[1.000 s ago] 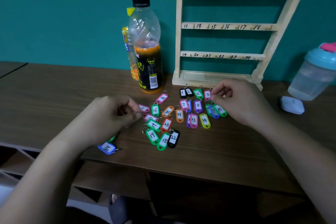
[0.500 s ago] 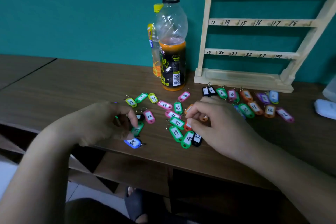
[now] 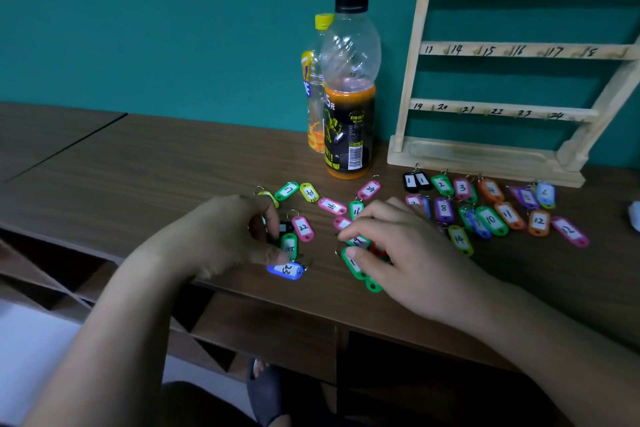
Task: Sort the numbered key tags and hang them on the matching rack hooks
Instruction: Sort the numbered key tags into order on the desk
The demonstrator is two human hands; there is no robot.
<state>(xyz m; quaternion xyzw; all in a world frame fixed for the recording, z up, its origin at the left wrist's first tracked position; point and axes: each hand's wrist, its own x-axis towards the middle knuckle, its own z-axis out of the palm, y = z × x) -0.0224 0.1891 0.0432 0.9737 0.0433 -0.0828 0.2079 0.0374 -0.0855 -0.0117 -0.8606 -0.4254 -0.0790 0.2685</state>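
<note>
Key tags [image 3: 490, 219] lie scattered on tabletop [image 3: 138, 166], numbered side up, a sorted row right in front of the wooden rack [image 3: 485, 157]. Rack stands against the wall beside a juice bottle [image 3: 349, 114]. Left hand [image 3: 221, 236] curled over tags at the left, thumb just above a blue tag [image 3: 285, 270]; can't tell if it pinches anything. Right hand [image 3: 405, 253] fingers loosely spread, thumb pressing a green tag [image 3: 352, 265].

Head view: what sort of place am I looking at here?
Probably an office or workroom, though I can't be sure: a wood-grain desk against a teal wall, holding a wooden key rack with numbered hooks, coloured key tags and two drink bottles.
</note>
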